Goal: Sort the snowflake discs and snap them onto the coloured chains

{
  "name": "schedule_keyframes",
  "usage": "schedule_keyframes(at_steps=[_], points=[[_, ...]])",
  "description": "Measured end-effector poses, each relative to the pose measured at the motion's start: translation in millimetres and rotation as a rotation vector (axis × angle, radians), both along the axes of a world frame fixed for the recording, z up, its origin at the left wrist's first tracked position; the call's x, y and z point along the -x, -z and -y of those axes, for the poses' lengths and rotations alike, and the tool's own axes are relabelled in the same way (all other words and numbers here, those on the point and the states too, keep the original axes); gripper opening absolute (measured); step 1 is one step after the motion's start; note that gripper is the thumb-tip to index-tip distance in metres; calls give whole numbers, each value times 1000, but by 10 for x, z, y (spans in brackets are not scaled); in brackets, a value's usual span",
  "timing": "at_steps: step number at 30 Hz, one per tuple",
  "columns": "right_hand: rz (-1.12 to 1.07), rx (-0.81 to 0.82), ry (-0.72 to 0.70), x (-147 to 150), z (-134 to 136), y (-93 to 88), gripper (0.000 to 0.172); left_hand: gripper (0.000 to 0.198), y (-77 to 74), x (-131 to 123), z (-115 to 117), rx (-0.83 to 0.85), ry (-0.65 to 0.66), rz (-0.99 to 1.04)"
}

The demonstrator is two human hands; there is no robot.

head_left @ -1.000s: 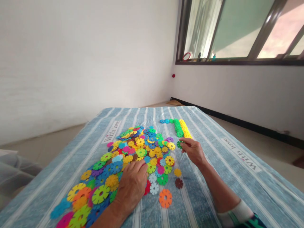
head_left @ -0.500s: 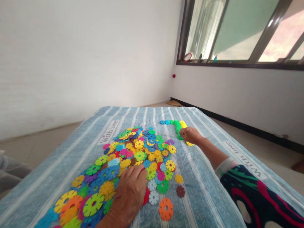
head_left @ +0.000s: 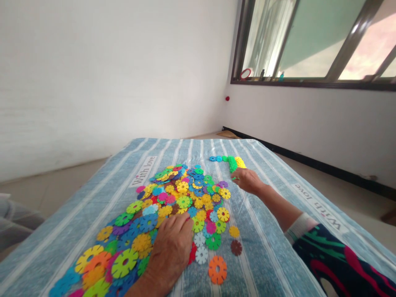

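My left hand [head_left: 173,249] lies on the near part of a heap of notched plastic discs [head_left: 148,222] in many colours. Its fingers are curled down and close together, and a bit of red shows by the fingertips; what they hold, if anything, is hidden. Farther off to the right, my right hand [head_left: 247,180] pinches a green notched disc [head_left: 234,178], only an edge of which shows. Just beyond that hand stand a row of green discs [head_left: 232,163] and a row of yellow discs [head_left: 240,162], their near ends covered by the hand.
Blue discs [head_left: 215,159] lie left of the green row's far end. An orange disc [head_left: 217,270], a brown disc [head_left: 236,247] and a yellow disc [head_left: 234,232] lie right of the heap. A striped blue cloth [head_left: 272,255] covers the table. A window [head_left: 312,45] is at the right.
My right hand has drawn slightly nearer to me and down from beside the green row, with green now showing at its fingertips. The left hand stays on the heap. The view shifts slightly.
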State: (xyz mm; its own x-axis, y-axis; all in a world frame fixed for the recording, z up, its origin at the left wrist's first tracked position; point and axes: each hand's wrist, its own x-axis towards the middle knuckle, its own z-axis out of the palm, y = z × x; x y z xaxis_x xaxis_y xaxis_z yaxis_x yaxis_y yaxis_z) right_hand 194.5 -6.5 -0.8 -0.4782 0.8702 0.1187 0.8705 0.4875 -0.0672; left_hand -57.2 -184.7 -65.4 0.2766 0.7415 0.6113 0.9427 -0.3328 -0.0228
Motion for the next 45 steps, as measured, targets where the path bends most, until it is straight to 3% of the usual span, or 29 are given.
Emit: schedule_keyframes(at_steps=[7, 20, 25, 30, 34, 45], points=[[-38, 110, 8, 212, 276, 115, 33, 23, -28, 0, -10, -51, 10, -4], [-135, 109, 105, 303, 377, 219, 21, 22, 31, 55, -45, -31, 21, -7], [-250, 110, 89, 64, 345, 214, 21, 21, 30, 62, -64, -57, 35, -5], [-301, 69, 204, -412, 179, 113, 31, 21, 53, 65, -73, -78, 30, 9], [-266, 63, 236, -648, 121, 103, 29, 21, 84, 72, -81, -56, 37, 3], [-139, 48, 235, -623, 44, 181, 31, 21, 71, 79, -82, -39, 32, 19]])
